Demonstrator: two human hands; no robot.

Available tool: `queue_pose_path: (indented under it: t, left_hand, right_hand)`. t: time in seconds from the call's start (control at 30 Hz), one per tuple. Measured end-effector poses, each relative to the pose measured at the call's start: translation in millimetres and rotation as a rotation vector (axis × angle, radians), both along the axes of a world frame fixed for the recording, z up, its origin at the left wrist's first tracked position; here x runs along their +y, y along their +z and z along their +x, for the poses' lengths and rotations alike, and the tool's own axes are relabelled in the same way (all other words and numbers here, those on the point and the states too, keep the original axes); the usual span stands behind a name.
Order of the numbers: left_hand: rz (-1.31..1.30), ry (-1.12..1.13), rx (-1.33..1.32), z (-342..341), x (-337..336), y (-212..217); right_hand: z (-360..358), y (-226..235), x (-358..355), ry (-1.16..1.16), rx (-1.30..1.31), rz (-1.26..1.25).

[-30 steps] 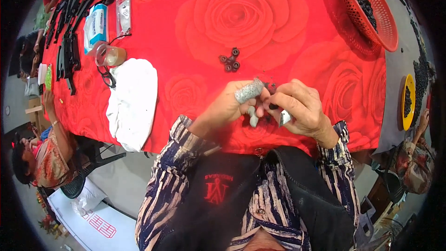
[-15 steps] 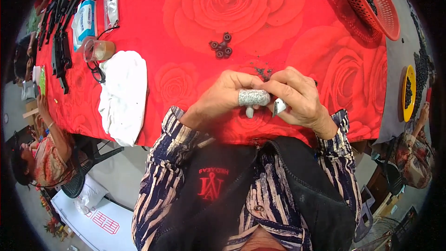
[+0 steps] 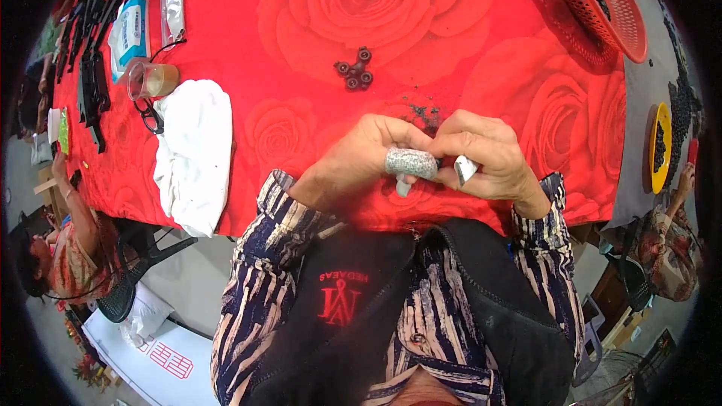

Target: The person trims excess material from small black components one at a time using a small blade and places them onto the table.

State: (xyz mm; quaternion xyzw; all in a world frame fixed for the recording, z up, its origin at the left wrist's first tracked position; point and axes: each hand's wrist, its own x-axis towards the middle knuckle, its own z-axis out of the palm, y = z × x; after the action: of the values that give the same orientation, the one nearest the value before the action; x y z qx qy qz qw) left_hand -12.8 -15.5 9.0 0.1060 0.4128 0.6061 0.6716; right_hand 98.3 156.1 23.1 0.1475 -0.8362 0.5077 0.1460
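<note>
My left hand (image 3: 365,156) is closed in a pinch, with a speckled grey wrap (image 3: 411,163) around one finger. What its fingertips grip is hidden, though a bit of something dark shows between the hands. Closed beside it, my right hand (image 3: 487,152) holds a small, pale metal blade (image 3: 466,170) that sticks out below its fingers. Black scraps (image 3: 426,115) are strewn on the red cloth just beyond my fingertips. Farther off lies a cluster of joined, dark round pieces (image 3: 354,69) with ringed ends.
A white cloth (image 3: 194,154), glasses (image 3: 153,116), a cup of brownish liquid (image 3: 153,80) and a blue-white packet (image 3: 132,34) lie to the left, near long black parts (image 3: 92,90). On the right are a red basket (image 3: 613,11) and a yellow dish (image 3: 660,146) holding black pieces. Other people sit at both sides.
The blade in my right hand has turned and shifted slightly right, showing a different side. My fingers have parted a little. The view has shifted slightly.
</note>
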Motion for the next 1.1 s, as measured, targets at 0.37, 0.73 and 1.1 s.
queue_pose_path:
  t: [0.37, 0.73, 1.1]
  left_hand:
    - [0.070, 0.087, -0.021, 1.9, 0.4, -1.5]
    - [0.132, -0.103, -0.001, -8.6, -2.5, -0.3]
    - [0.359, 0.341, 0.405, 7.5, -2.0, 0.9]
  right_hand:
    - [2.3, -0.6, -6.6, -0.176, 0.191, 0.122]
    - [1.3, 4.2, -3.0, -0.051, 0.190, 0.141]
    - [-0.3, 23.9, -3.5, -0.233, -0.005, 0.028]
